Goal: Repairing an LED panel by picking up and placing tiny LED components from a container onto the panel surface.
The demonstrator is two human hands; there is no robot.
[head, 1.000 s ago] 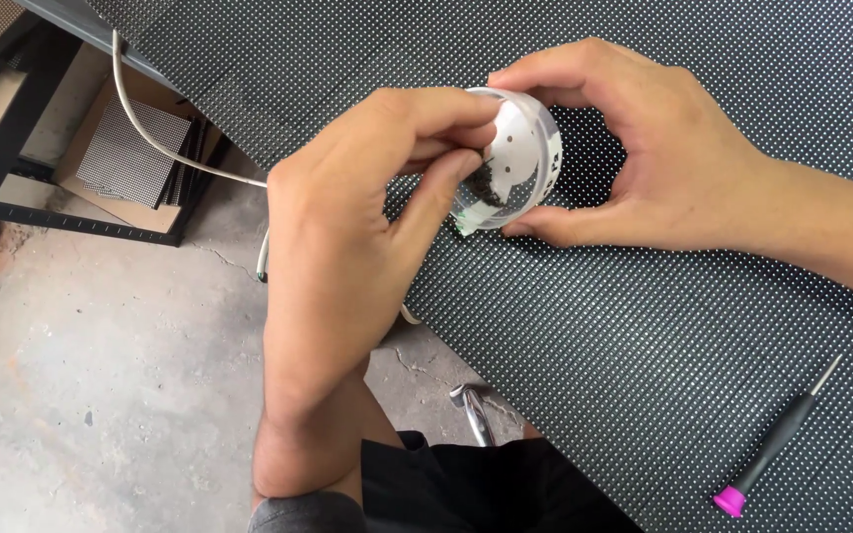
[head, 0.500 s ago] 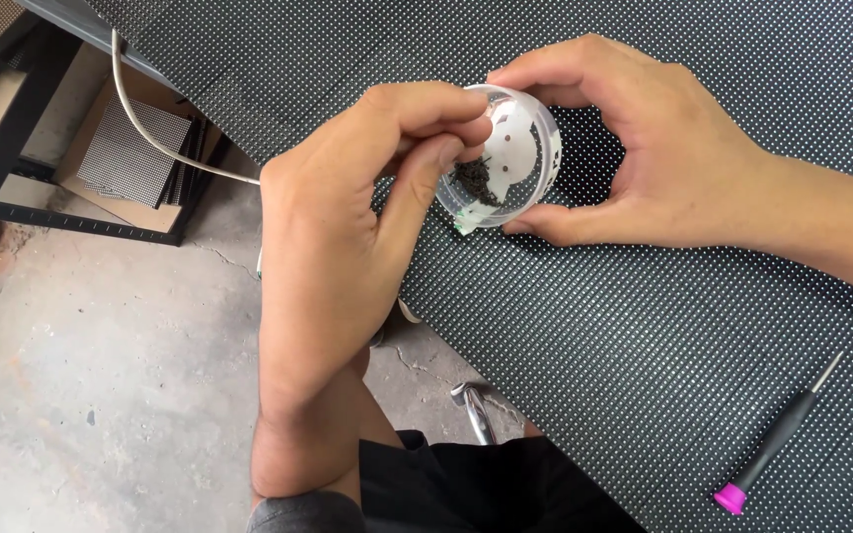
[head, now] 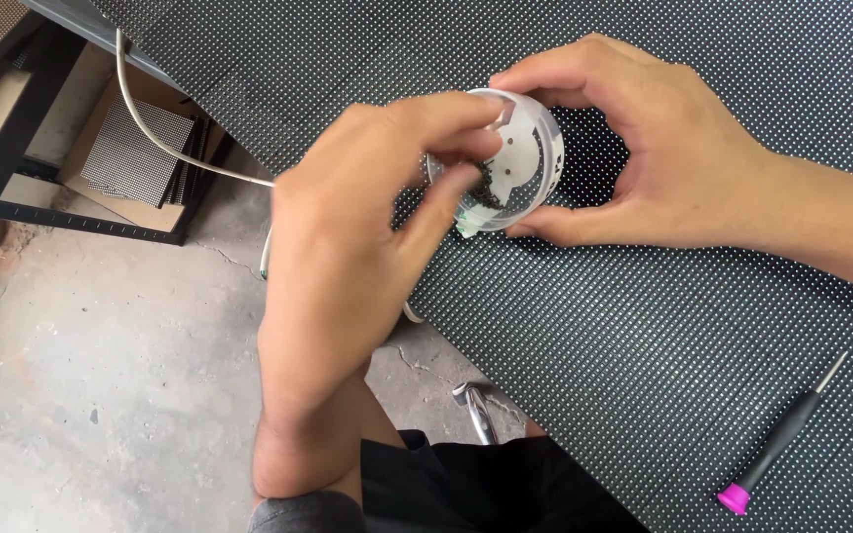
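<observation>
A round white plastic housing (head: 530, 158) stands tilted on the dotted black panel (head: 644, 326). My right hand (head: 663, 148) grips its rim from the right, thumb below and fingers over the top. My left hand (head: 367, 227) reaches in from the left, and its thumb and forefinger pinch a small dark part (head: 486, 192) inside the housing's open face. What lies deeper in the housing is hidden by my fingers.
A small black screwdriver with a pink cap (head: 777, 439) lies at the panel's lower right. A white cable (head: 165, 148) runs off the panel's left edge. Below are a concrete floor (head: 81, 375), a black metal rack (head: 71, 212), cardboard and a small dotted tile (head: 135, 148).
My left fingers have shifted slightly at the housing's opening, now pinching lower inside it. The housing is tilted a little more toward me. My right hand holds steady.
</observation>
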